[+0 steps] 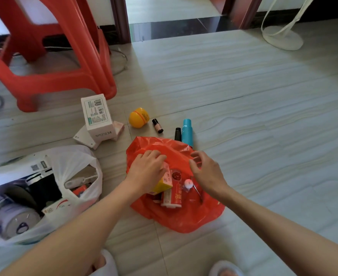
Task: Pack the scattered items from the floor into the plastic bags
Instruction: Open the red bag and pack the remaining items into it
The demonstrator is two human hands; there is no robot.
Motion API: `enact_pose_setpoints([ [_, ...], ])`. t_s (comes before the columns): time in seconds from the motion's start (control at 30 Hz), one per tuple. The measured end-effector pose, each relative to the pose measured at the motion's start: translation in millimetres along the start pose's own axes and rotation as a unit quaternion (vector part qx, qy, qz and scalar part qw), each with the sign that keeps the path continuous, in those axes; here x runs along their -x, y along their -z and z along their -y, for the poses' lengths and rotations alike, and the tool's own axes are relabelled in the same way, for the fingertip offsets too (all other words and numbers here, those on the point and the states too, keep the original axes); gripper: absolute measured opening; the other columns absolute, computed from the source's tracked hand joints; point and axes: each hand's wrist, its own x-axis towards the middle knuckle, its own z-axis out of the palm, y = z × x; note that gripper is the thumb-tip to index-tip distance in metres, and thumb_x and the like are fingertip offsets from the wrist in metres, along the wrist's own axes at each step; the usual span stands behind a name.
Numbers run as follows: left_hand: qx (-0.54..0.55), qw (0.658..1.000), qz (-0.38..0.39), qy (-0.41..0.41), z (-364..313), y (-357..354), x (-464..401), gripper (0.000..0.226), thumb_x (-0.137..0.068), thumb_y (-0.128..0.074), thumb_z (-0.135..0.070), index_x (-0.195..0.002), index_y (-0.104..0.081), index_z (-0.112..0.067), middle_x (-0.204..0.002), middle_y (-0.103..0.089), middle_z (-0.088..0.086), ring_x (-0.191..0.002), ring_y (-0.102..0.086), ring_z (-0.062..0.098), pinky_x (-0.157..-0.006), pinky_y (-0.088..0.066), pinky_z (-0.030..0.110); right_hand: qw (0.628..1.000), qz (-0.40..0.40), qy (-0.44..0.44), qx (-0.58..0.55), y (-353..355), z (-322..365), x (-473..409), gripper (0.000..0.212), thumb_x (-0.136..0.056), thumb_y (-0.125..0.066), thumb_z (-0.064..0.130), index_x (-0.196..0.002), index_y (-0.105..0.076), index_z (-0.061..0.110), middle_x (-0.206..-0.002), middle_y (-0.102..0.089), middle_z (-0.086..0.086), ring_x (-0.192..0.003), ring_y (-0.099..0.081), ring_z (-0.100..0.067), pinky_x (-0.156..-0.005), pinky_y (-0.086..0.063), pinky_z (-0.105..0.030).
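While left hand fingers grip it, red bag lies open.

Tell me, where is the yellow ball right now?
The yellow ball lies on the floor, mid-frame, beyond the red bag, between the white box and a small dark bottle.

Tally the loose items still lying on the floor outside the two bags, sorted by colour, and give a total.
White: 2, the tall box and the flat carton under it
Pink: 1, small box
Yellow: 1, round capsule
Black-capped: 2, small bottle and black tube
Blue: 1, spray can
Total: 7
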Motion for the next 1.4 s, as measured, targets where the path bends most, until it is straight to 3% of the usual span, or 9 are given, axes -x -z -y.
enact_pose_setpoints([
  [0.2,0.062,0.997,-0.046,0.031,13,25,-38,0.038,-0.096,-0.04,-0.026,-0.132,-0.046,-0.018,-0.134,-0.048,0.004,-0.124,-0.041,0.02,-0.1,-0.035,0.031,1.0,-0.003,-0.009,0.029,5,-2,-62,0.034,-0.094,-0.046,0.026,-0.125,-0.048,0.011,-0.115,-0.06,-0.007,-0.098,-0.058,-0.018,-0.086,-0.049,-0.033],
  [0.4,0.054,0.995,0.04,0.074,26,3,-100,0.041,-0.096,-0.036,-0.014,-0.137,-0.039,-0.016,-0.137,-0.045,0.007,-0.124,-0.041,0.022,-0.1,-0.037,0.034,0.993,0.032,-0.067,0.089,-22,-37,-142,0.042,-0.093,-0.048,0.025,-0.129,-0.044,0.004,-0.127,-0.05,-0.015,-0.114,-0.051,-0.027,-0.096,-0.04,-0.036],
  [0.6,0.165,0.96,0.126,0.185,29,-54,-180,0.04,-0.093,-0.041,-0.014,-0.133,-0.045,-0.012,-0.142,-0.034,0.024,-0.132,-0.036,0.034,-0.105,-0.036,0.038,0.992,0.029,-0.105,0.068,-59,-74,-182,0.05,-0.091,-0.052,0.034,-0.127,-0.043,0.001,-0.129,-0.046,-0.018,-0.12,-0.043,-0.031,-0.101,-0.034,-0.035],
  [0.7,0.181,0.942,0.143,0.246,27,-76,-204,0.035,-0.091,-0.047,-0.014,-0.123,-0.053,-0.003,-0.128,-0.049,0.027,-0.135,-0.029,0.036,-0.102,-0.037,0.035,0.992,0.048,-0.095,0.061,-65,-87,-190,0.054,-0.085,-0.06,0.034,-0.127,-0.044,0.003,-0.127,-0.048,-0.016,-0.119,-0.045,-0.029,-0.097,-0.035,-0.033],
  [0.83,0.172,0.939,0.151,0.256,21,-94,-210,0.035,-0.088,-0.056,-0.031,-0.11,-0.056,-0.003,-0.117,-0.06,0.019,-0.111,-0.055,0.034,-0.088,-0.044,0.036,0.991,0.042,-0.111,0.063,-59,-102,-199,0.046,-0.084,-0.058,0.032,-0.12,-0.051,0.004,-0.12,-0.055,-0.017,-0.114,-0.049,-0.031,-0.09,-0.037,-0.031],
  [0.97,0.139,0.947,0.133,0.257,19,-100,-217,0.043,-0.086,-0.058,-0.042,-0.106,-0.052,-0.004,-0.113,-0.059,0.017,-0.108,-0.055,0.035,-0.081,-0.044,0.037,0.989,-0.021,-0.131,0.063,-54,-106,-195,0.043,-0.086,-0.054,0.031,-0.118,-0.051,0.004,-0.12,-0.052,-0.018,-0.115,-0.045,-0.031,-0.095,-0.035,-0.033],
  [1.13,0.109,0.953,0.145,0.241,11,-102,-221,0.037,-0.086,-0.058,-0.035,-0.102,-0.054,-0.002,-0.112,-0.06,0.018,-0.106,-0.057,0.036,-0.08,-0.045,0.037,0.991,-0.007,-0.092,0.099,-57,-108,-192,0.046,-0.087,-0.056,0.034,-0.117,-0.049,0.0,-0.12,-0.05,-0.018,-0.115,-0.045,-0.032,-0.093,-0.035,-0.034],
  [1.27,0.143,0.955,0.093,0.244,11,-81,-217,0.031,-0.086,-0.054,-0.029,-0.1,-0.054,-0.001,-0.104,-0.063,0.02,-0.102,-0.056,0.035,-0.083,-0.043,0.036,0.983,-0.031,-0.176,0.033,-50,-107,-193,0.047,-0.087,-0.053,0.039,-0.11,-0.057,-0.002,-0.109,-0.06,-0.02,-0.103,-0.055,-0.033,-0.08,-0.041,-0.033],
  [1.4,0.249,0.944,0.032,0.216,12,-43,-199,0.033,-0.089,-0.054,-0.028,-0.111,-0.049,-0.005,-0.097,-0.061,0.014,-0.093,-0.056,0.033,-0.082,-0.044,0.036,0.964,-0.06,-0.246,-0.079,-27,-91,-176,0.03,-0.086,-0.054,0.034,-0.085,-0.061,0.005,-0.067,-0.057,-0.003,-0.06,-0.05,-0.018,-0.055,-0.034,-0.029],
])
